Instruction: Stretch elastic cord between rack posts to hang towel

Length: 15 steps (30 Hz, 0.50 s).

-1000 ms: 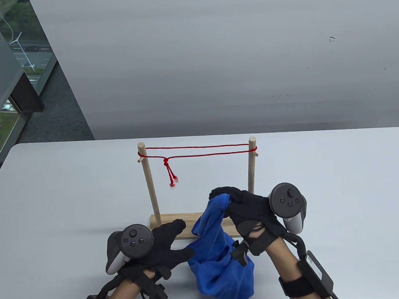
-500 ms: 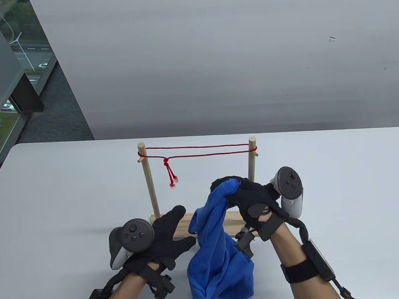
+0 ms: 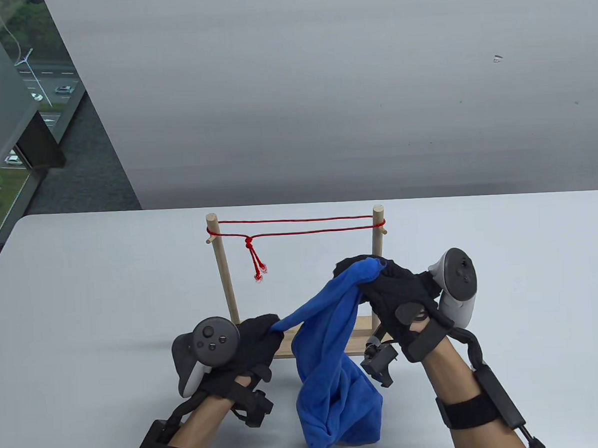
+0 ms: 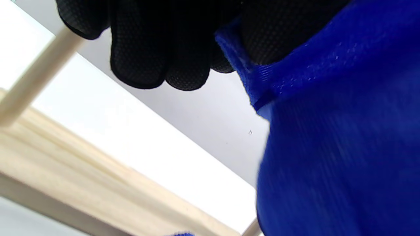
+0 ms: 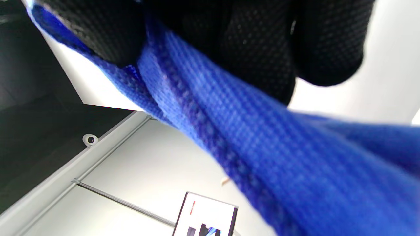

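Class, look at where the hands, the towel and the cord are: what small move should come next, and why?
Probably lift both hands higher. The right hand and left hand each grip a part of the blue towel, but it sags below and in front of the red cord, already strung between the rack posts, so the towel must rise to clear the cord.

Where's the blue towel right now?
In the table view the blue towel hangs in front of the rack, held between the left hand and the raised right hand, below the red cord.
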Motion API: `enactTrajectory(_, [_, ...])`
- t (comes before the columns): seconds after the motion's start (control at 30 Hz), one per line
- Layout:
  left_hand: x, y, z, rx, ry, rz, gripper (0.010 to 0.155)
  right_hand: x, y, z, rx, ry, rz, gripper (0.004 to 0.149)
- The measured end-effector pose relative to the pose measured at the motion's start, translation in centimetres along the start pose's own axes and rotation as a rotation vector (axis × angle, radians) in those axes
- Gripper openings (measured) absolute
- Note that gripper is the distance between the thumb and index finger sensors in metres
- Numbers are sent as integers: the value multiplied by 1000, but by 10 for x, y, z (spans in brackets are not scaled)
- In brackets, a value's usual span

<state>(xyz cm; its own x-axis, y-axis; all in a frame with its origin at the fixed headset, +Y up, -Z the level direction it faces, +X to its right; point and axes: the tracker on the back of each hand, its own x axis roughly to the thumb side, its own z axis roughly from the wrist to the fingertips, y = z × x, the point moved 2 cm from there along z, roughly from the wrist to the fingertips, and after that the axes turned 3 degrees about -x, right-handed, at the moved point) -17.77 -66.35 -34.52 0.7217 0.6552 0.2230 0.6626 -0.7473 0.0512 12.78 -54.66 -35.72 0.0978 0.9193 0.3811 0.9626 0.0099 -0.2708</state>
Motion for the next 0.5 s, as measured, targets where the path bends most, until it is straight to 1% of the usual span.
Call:
enactTrajectory(0.07, [-2,-12,-4,30,2,5,43,7,7,-3,-22,20,-91,43])
enactTrajectory(0.17, [-5,-38,-9,101,-2,18,43,16,17,-6,-66,37,-211,43])
enactTrajectory(0.27, [-5,-60,-13,161,-6,21,42,21,24,-9,-106,20,-327,43])
enactTrajectory(0.33, [-3,-77,-17,203,1,38,41,25,28,-11,-129,26,-453,43])
enactTrajectory(0.4, [-1,-89,-22,242,3,53,41,29,31,-12,-136,18,-523,43])
enactTrajectory(0.5, [4,-106,-28,301,17,60,41,31,33,-12,-137,14,-552,43])
